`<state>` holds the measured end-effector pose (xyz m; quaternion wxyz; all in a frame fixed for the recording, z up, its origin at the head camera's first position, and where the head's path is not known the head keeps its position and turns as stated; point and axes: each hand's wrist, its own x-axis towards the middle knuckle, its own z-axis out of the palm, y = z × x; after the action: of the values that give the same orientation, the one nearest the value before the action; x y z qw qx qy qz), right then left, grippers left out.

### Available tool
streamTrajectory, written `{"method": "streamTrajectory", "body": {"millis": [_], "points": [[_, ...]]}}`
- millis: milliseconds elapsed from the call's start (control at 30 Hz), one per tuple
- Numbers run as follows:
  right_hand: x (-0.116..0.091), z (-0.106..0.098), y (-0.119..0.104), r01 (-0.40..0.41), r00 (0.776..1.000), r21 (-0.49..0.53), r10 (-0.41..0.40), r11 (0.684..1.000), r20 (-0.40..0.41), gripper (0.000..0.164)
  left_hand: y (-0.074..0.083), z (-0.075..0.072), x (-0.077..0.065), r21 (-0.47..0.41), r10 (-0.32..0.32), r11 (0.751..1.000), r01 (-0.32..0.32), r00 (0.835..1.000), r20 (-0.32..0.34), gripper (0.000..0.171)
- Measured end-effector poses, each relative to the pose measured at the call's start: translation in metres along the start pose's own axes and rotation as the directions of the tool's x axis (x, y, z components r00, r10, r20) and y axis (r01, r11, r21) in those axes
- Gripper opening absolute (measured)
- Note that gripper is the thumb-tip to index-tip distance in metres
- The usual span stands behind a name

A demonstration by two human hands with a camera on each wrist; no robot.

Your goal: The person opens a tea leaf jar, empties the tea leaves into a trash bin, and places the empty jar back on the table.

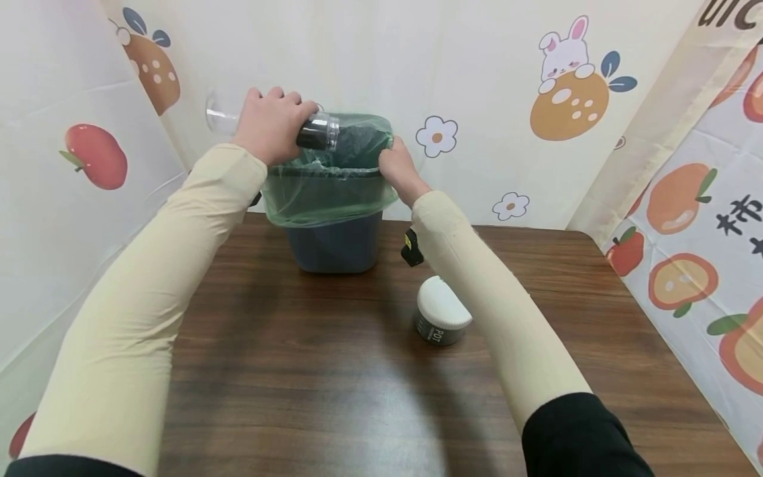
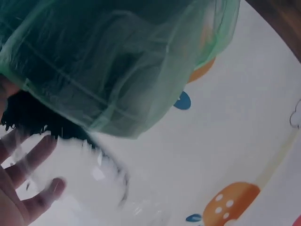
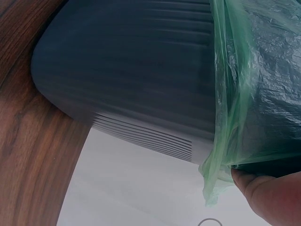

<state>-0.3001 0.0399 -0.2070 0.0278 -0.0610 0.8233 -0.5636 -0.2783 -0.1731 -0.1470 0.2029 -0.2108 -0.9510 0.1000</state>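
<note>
My left hand (image 1: 274, 129) grips a clear jar (image 1: 320, 132) lying on its side, its threaded mouth pointing right over the bin's opening. Dark stuff fills the mouth end; the other end looks see-through. In the left wrist view, fingers curl round the jar's clear wall (image 2: 89, 174). Below it stands a dark grey-blue trash bin (image 1: 334, 245), lined with a thin green bag (image 1: 328, 199) folded over the rim. At the bin's right side, my right hand (image 1: 401, 169) pinches rim and bag, the thumb (image 3: 268, 188) outside. The bin's inside is mostly hidden.
A small round pot (image 1: 442, 311) with a white top and a dark label stands on the brown wooden table (image 1: 298, 384), beside my right forearm. Printed cloth (image 1: 465, 59) hangs close behind the bin and along both sides.
</note>
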Motion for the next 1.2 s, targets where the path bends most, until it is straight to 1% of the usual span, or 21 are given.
{"method": "streamTrajectory", "body": {"millis": [100,267,300,467,533,733,800,900,1000,1100,1200], "points": [[-0.0002,0.0001,-0.0003,-0.002,1.000,0.001,0.002,1.000,0.000,0.049,-0.0003,-0.0010,-0.0008,0.021,0.009,1.000,-0.009,1.000,-0.001,0.060],[-0.0005,0.0003,-0.0003,-0.006,1.000,0.000,0.006,1.000,0.005,0.049,-0.0018,-0.0005,-0.0019,0.061,0.043,0.997,-0.041,0.998,-0.035,0.060],[-0.0004,0.0003,-0.0002,-0.008,1.000,-0.002,0.008,1.000,0.006,0.049,-0.0020,-0.0001,-0.0018,0.066,0.044,0.997,-0.042,0.998,-0.033,0.060],[0.0000,0.0003,-0.0001,-0.009,1.000,-0.004,0.009,1.000,0.009,0.049,-0.0023,0.0005,-0.0005,0.040,0.010,0.999,-0.011,1.000,0.016,0.065],[-0.0001,0.0002,-0.0003,-0.006,1.000,-0.004,0.006,1.000,0.008,0.048,-0.0021,0.0003,-0.0001,0.049,0.010,0.999,-0.011,1.000,0.030,0.065],[-0.0007,0.0000,-0.0009,-0.002,1.000,-0.005,0.002,1.000,0.007,0.048,-0.0025,0.0009,-0.0003,0.037,0.009,0.999,-0.010,1.000,0.021,0.064],[-0.0010,0.0001,-0.0013,-0.006,1.000,-0.006,0.006,1.000,0.005,0.049,-0.0029,0.0014,-0.0003,0.022,-0.001,1.000,0.000,1.000,0.028,0.065],[-0.0009,0.0002,-0.0017,-0.011,1.000,-0.008,0.011,1.000,0.000,0.049,-0.0033,0.0010,0.0000,0.030,0.004,1.000,-0.005,0.999,0.033,0.064],[-0.0006,0.0001,-0.0016,-0.010,1.000,-0.009,0.010,1.000,0.001,0.049,-0.0024,0.0002,0.0002,-0.004,-0.022,1.000,0.022,0.999,0.042,0.063],[-0.0004,0.0000,-0.0014,-0.006,1.000,-0.005,0.006,1.000,0.005,0.050,-0.0012,-0.0002,0.0006,-0.024,-0.033,0.999,0.034,0.999,0.040,0.061],[-0.0003,-0.0002,-0.0014,-0.009,1.000,-0.004,0.009,1.000,0.006,0.050,-0.0002,0.0005,0.0009,0.018,0.002,1.000,-0.002,1.000,0.018,0.057]]}}
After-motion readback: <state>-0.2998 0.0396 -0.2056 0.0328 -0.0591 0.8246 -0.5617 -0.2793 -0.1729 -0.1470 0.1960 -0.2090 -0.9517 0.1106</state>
